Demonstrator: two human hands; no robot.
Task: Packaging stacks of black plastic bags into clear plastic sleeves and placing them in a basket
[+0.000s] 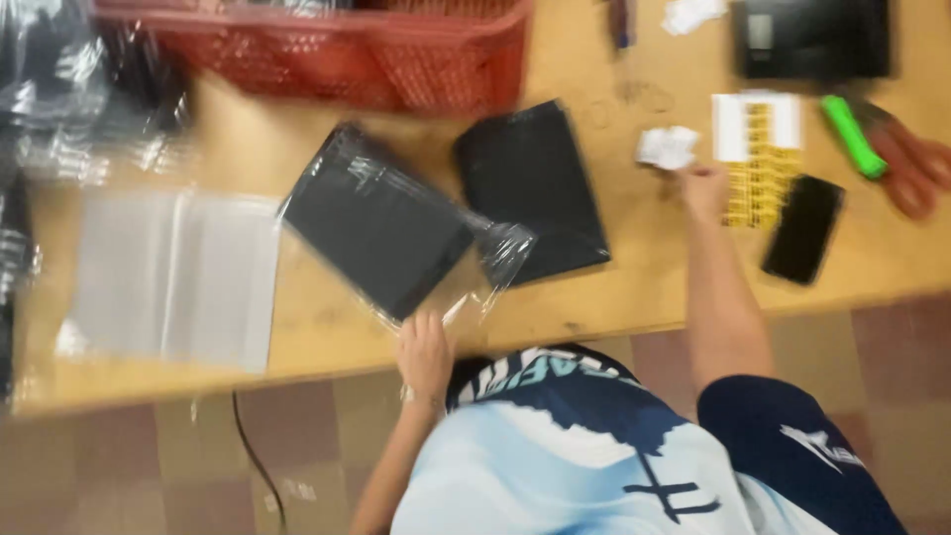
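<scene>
A black folded garment in a clear plastic bag (381, 230) lies tilted on the wooden table (614, 297). My left hand (425, 354) rests at the table's near edge, touching the bag's open lower end. A second black folded garment (535, 188), unbagged, lies just to its right. My right hand (701, 186) reaches across the table to a sheet of yellow stickers (758, 163), with its fingers at the sheet's left edge. The frame is blurred, so I cannot tell whether the fingers pinch a sticker.
A red mesh basket (347, 54) stands at the back. Empty clear bags (173, 277) lie left, bagged dark items (59, 89) far left. Right of the stickers: black phone (802, 230), green marker (852, 137), red-handled scissors (911, 163), dark device (812, 38), crumpled white paper (668, 147).
</scene>
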